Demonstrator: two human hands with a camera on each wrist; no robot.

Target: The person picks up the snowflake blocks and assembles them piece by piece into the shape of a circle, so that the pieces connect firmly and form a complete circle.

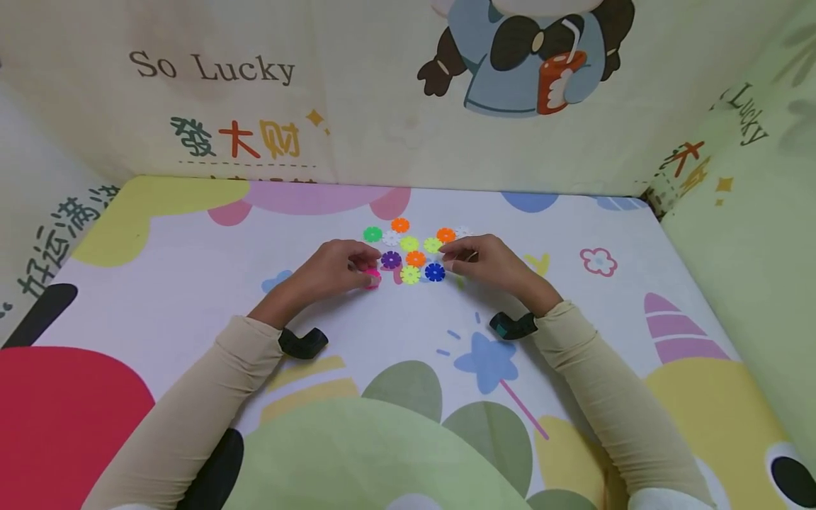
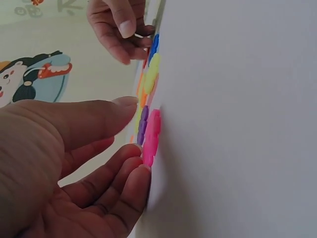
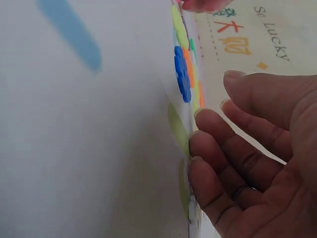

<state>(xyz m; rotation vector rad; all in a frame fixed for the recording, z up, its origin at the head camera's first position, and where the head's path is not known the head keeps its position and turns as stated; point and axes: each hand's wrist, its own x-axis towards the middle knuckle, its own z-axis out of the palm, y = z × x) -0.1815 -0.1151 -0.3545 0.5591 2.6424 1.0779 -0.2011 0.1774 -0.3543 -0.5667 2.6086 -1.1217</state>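
Observation:
Several small notched plastic snowflake discs lie in a loose cluster on the patterned tabletop. My left hand (image 1: 334, 269) is at the cluster's left side, thumb spread away from the fingers. In the left wrist view its fingertips are right at the lower edge of a pink disc (image 2: 152, 136), and a purple disc (image 1: 391, 260) lies just beyond. On the right side, my right hand (image 1: 484, 262) rests with fingers loosely bent and nothing between them and the thumb. A dark blue disc (image 1: 435, 272) is nearest to it, with a yellow-green disc (image 1: 433, 245) close to its fingertips.
Among the other discs are a green one (image 1: 372, 234), an orange one (image 1: 400, 224) and a white one (image 1: 391, 238). The white table cover (image 1: 382, 333) has printed cartoon shapes. A printed curtain (image 1: 370, 92) hangs behind the table's far edge. Each wrist carries a black camera mount.

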